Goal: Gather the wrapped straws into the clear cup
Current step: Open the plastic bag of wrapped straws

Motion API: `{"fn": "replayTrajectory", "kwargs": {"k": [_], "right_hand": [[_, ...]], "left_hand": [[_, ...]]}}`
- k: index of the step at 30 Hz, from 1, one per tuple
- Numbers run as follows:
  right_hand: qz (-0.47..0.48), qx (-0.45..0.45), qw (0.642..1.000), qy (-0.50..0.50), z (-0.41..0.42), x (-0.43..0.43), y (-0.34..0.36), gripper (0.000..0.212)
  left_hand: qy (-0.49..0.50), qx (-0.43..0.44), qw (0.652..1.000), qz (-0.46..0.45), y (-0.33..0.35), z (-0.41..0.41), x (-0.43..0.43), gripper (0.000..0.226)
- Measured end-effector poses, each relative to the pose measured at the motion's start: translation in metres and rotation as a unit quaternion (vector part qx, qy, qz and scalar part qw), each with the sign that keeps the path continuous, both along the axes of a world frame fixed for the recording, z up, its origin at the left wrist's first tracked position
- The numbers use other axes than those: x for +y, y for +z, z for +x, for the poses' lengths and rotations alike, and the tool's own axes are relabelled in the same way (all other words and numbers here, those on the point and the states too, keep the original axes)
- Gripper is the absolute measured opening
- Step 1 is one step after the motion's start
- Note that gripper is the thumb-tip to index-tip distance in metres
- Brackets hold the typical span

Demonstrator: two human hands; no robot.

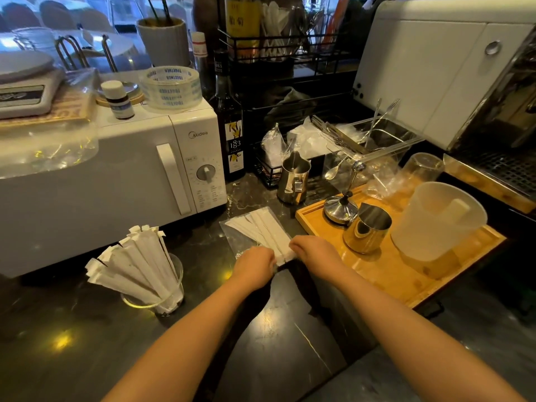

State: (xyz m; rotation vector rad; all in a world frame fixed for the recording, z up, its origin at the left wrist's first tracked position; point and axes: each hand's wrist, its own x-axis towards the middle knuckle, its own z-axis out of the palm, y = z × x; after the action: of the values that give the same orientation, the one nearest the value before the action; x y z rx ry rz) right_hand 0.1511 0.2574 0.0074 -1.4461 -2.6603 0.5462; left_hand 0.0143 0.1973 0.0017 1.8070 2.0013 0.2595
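Two bare hands meet at the near end of a flat clear bag [232,232] that lies on the dark counter [284,338]. The left hand [255,264] is curled closed on the left side of the bag's opening, and the right hand [311,250] is closed on the white ends of the wrapped straws in the bag [262,227], gripping them where they come out. These straws lie flat and fan away from the hands toward the microwave [110,181].

Left of the hands, well apart from the bag, stands the clear cup [162,300] on the same counter. It already holds a bundle of wrapped straws [133,262], which lean to the left and stick out far above the rim.

Right of the hands is a wooden tray [406,282]. On it stand a small steel pitcher [367,227], just beside the right hand, a frosted plastic jug [435,221], and a steel lid with a knob [339,207]. Behind the bag, near the tray, another steel pitcher [293,181] stands on the counter, with a dark syrup bottle [230,134] beside the microwave. On top of the microwave rest a roll of clear tape [171,88] and a small brown vial [119,100].
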Motion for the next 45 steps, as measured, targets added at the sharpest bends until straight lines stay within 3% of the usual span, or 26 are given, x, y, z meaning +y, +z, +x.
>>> {"fn": "replayTrajectory", "kwargs": {"k": [7, 10, 16, 19, 28, 37, 45], "right_hand": [[0.058, 0.22, 0.972, -0.056, -0.012, -0.006, 0.039, 0.036], [0.02, 0.298, 0.952, -0.071, -0.022, -0.012, 0.061, 0.034], [-0.124, 0.367, 0.919, -0.075, -0.037, -0.027, 0.086, 0.022], [-0.148, 0.377, 0.913, -0.052, -0.039, -0.031, 0.094, 0.018], [-0.117, 0.272, 0.955, -0.002, -0.04, -0.043, 0.103, 0.021], [-0.081, 0.256, 0.963, -0.005, -0.042, -0.051, 0.101, 0.028], [-0.07, 0.24, 0.968, -0.024, -0.035, -0.055, 0.102, 0.021]], "left_hand": [[0.091, -0.149, 0.982, 0.068, 0.049, -0.009, 0.006, 0.021], [0.116, -0.213, 0.965, 0.102, 0.073, -0.013, 0.005, 0.017], [0.159, -0.499, 0.849, 0.061, 0.105, -0.024, -0.005, 0.026], [0.142, -0.495, 0.856, 0.04, 0.111, -0.027, -0.011, 0.023], [0.139, -0.495, 0.857, 0.027, 0.105, -0.032, -0.026, 0.024], [0.149, -0.499, 0.85, 0.077, 0.097, -0.025, -0.034, 0.026], [0.151, -0.507, 0.842, 0.106, 0.093, -0.014, -0.035, 0.03]]}}
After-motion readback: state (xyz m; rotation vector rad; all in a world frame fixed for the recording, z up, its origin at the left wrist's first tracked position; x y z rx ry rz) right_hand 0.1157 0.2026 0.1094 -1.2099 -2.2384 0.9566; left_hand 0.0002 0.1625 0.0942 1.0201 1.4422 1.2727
